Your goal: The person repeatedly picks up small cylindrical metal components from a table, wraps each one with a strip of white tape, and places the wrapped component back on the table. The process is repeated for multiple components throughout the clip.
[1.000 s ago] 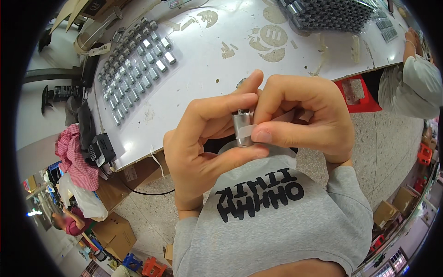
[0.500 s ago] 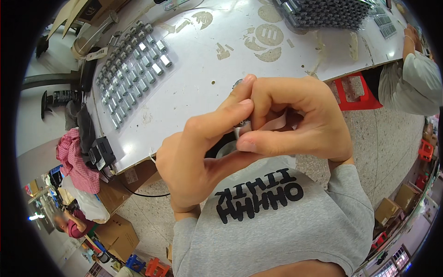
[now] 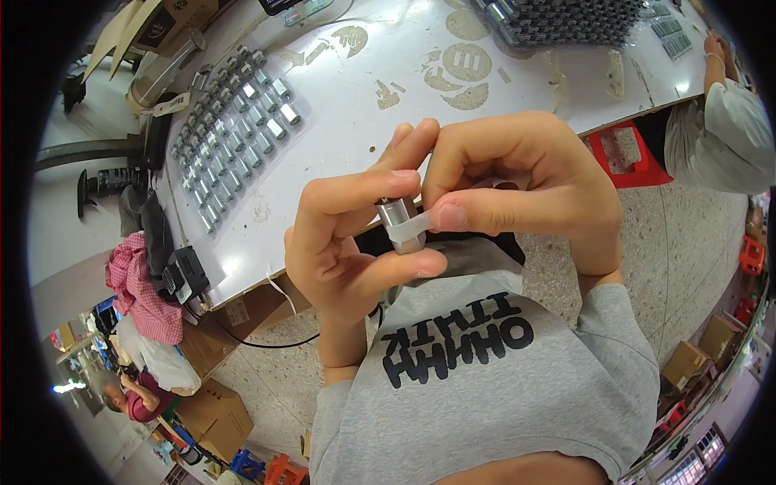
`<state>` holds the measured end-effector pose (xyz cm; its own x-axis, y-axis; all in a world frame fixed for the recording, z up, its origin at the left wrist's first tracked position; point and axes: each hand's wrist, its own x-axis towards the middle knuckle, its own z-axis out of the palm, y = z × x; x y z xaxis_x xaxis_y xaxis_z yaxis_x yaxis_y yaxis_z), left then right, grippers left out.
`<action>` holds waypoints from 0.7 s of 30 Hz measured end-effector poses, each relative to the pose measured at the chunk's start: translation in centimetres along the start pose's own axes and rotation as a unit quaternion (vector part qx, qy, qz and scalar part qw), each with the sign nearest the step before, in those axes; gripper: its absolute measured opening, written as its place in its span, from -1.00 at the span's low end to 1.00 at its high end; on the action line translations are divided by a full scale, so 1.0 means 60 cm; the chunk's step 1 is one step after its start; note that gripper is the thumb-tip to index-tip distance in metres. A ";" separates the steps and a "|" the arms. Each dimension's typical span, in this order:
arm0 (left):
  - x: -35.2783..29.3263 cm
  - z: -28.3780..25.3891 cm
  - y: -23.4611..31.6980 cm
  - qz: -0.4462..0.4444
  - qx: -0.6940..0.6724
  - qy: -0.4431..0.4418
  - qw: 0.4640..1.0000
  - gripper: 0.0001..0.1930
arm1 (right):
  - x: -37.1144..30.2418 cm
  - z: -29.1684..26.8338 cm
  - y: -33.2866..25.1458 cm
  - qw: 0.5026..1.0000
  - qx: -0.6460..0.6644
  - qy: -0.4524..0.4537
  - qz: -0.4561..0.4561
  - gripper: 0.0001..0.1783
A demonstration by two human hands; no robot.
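Observation:
A small silver metal cylinder (image 3: 394, 212), which looks like a little motor, stands between the thumb and fingers of my left hand (image 3: 347, 234), gripped by its two ends. Around its lower half lies a whitish translucent strip of tape (image 3: 412, 227), with one end leading off to the right. My right hand (image 3: 529, 190) pinches that end between thumb and forefinger, close beside the cylinder. Its other fingers curl inward, and a bit of pale strip shows inside them. Both hands are above the table's near edge, in front of my grey shirt.
A clear tray of several similar cylinders (image 3: 234, 133) lies on the white table (image 3: 323, 121) at left. A dense stack of dark-and-silver cylinders (image 3: 558, 24) sits at the far right. A red stool (image 3: 626, 153) and another person's arm (image 3: 719, 105) are beyond the right edge.
The cylinder, mostly hidden before, now shows between my left thumb and fingers, which have spread apart around it. My right hand has shifted slightly up, and the tape end in its pinch is visible.

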<state>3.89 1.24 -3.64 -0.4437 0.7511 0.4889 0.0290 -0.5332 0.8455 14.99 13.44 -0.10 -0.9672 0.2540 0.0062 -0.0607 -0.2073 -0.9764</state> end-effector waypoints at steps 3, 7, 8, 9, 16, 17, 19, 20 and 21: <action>0.004 -0.003 -0.006 0.021 -0.017 -0.016 1.000 -0.48 | 0.001 0.001 0.000 1.000 -0.011 0.005 -0.007 -0.90; 0.004 -0.002 -0.013 0.069 0.022 -0.026 0.997 -0.48 | 0.004 0.001 -0.005 1.000 -0.014 0.006 0.005 -0.92; 0.004 -0.001 -0.015 0.083 0.032 -0.026 0.996 -0.48 | 0.004 0.001 -0.004 1.000 -0.011 0.008 0.006 -0.92; 0.002 0.001 -0.017 0.098 0.037 -0.021 0.994 -0.48 | 0.006 0.004 -0.005 1.000 0.015 0.006 0.007 -0.92; -0.004 0.023 -0.018 0.122 0.152 0.008 0.981 -0.51 | 0.010 -0.007 0.011 0.995 0.056 -0.087 -0.013 -0.79; 0.005 0.027 -0.022 0.135 0.197 0.029 0.971 -0.51 | 0.009 -0.007 0.012 0.994 0.056 -0.090 -0.025 -0.77; 0.014 0.030 -0.028 0.134 0.250 0.055 0.958 -0.45 | 0.008 -0.006 0.010 0.996 -0.002 -0.058 -0.067 -0.81; 0.018 0.031 -0.031 0.132 0.275 0.068 0.950 -0.39 | 0.008 -0.005 0.010 0.995 -0.031 -0.041 -0.088 -0.82; 0.015 0.029 -0.021 0.091 0.304 0.067 0.946 -0.40 | 0.014 0.001 0.024 0.983 -0.088 0.021 -0.159 -0.87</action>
<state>5.02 3.28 -3.86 -0.4895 0.5905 0.6416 0.6085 -0.2958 0.7364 14.05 13.29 -1.46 -0.8950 0.3183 0.3126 -0.3119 0.0545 -0.9486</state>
